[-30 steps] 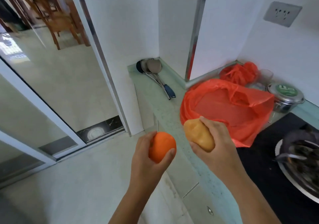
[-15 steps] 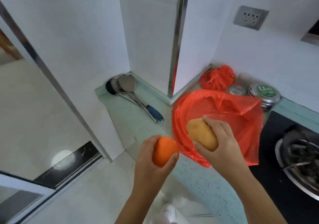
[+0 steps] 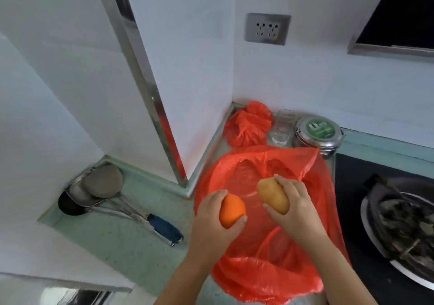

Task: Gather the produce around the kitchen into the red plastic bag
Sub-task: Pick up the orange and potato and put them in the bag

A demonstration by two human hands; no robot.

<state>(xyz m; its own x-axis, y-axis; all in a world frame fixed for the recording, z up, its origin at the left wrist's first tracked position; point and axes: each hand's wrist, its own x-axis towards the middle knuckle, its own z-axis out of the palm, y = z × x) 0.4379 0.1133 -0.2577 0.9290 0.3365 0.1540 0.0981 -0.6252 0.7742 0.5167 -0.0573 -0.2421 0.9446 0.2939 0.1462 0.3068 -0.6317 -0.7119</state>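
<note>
The gathering stood midway at this moment: two pieces of produce were in hand and over the bag, but neither was in it yet. The left hand (image 3: pixel 211 222), at lower centre of the frame, had its fingers and thumb curled round an orange (image 3: pixel 231 210), and the right hand (image 3: pixel 296 208), just to its right, gripped a potato (image 3: pixel 273 195) in the same full clasp. Both were held above the wide mouth of the red plastic bag (image 3: pixel 258 151), which lay spread open on the pale green counter (image 3: pixel 122 234) in the lower middle of the frame. Through its thin film no produce could be made out inside, so these looked to be among the first pieces. What was left, by my judgement, was to let both drop into the bag and then fetch whatever produce lay elsewhere; none showed loose on the counter. A second, bunched red bag (image 3: pixel 247 124) sat in the corner above, beside a glass (image 3: pixel 280 126) and a steel tin (image 3: pixel 318 132); its contents were hidden. Ladles (image 3: pixel 103 185) lay at centre left
</note>
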